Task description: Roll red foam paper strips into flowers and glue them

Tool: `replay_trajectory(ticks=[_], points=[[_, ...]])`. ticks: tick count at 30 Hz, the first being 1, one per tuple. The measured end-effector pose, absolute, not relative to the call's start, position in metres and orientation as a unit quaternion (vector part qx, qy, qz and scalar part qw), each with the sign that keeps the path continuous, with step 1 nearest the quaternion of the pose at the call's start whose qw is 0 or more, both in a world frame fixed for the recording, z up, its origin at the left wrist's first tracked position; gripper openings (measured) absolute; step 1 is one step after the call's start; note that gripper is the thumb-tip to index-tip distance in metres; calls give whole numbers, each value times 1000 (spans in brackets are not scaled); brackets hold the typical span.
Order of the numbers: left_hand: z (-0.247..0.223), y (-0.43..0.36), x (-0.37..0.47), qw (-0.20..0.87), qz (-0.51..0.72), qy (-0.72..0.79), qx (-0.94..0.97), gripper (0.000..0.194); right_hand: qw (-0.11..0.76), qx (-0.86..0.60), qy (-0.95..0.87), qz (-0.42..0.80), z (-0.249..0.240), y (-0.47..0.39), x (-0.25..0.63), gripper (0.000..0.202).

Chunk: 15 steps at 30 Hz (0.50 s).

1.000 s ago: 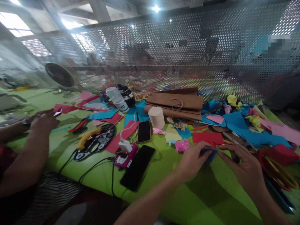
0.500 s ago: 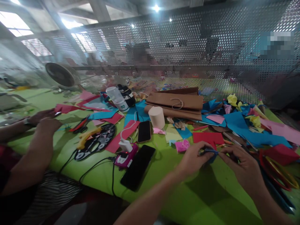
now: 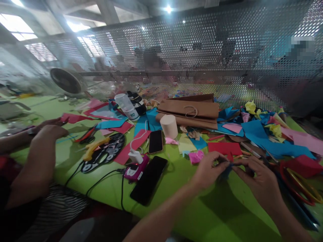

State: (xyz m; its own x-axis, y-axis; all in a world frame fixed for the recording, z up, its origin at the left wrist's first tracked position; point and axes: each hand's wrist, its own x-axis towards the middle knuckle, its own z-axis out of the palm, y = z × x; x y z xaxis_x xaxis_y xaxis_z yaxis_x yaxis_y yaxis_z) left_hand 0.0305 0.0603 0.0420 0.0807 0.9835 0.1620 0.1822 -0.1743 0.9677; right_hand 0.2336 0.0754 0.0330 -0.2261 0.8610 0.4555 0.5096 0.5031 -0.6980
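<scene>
Between my two hands is a small piece of blue paper (image 3: 226,172), partly hidden by the fingers. My left hand (image 3: 210,169) is closed, with thumb and forefinger pinching the paper's left side. My right hand (image 3: 257,174) pinches its right edge, fingertips almost touching those of the left. Just behind the hands lies a red paper rectangle (image 3: 224,148). A crumpled pink paper (image 3: 196,157) rests to the left of my left hand. Both hands are held above the green tabletop (image 3: 186,205).
Left of my arm lie a large black phone (image 3: 148,180), a smaller phone (image 3: 155,142), a purple power strip (image 3: 136,169) and a yellow glue gun (image 3: 96,148). Rolled brown paper (image 3: 188,112) and a cream cylinder (image 3: 169,126) stand behind. Another person's hands (image 3: 51,129) work at the left.
My fingertips have closed in on each other, and the blue paper has turned between them, hanging lower. At the left, the other person's hands have shifted slightly.
</scene>
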Motion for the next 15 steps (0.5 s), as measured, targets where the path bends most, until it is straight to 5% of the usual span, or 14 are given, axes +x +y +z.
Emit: replay_trajectory(ticks=[9, 15], points=[[28, 64, 27, 518, 408, 425, 619, 46, 444, -465, -733, 222, 31, 80, 238, 26], [20, 64, 31, 506, 408, 446, 615, 26, 451, -457, -752, 151, 31, 77, 240, 23]])
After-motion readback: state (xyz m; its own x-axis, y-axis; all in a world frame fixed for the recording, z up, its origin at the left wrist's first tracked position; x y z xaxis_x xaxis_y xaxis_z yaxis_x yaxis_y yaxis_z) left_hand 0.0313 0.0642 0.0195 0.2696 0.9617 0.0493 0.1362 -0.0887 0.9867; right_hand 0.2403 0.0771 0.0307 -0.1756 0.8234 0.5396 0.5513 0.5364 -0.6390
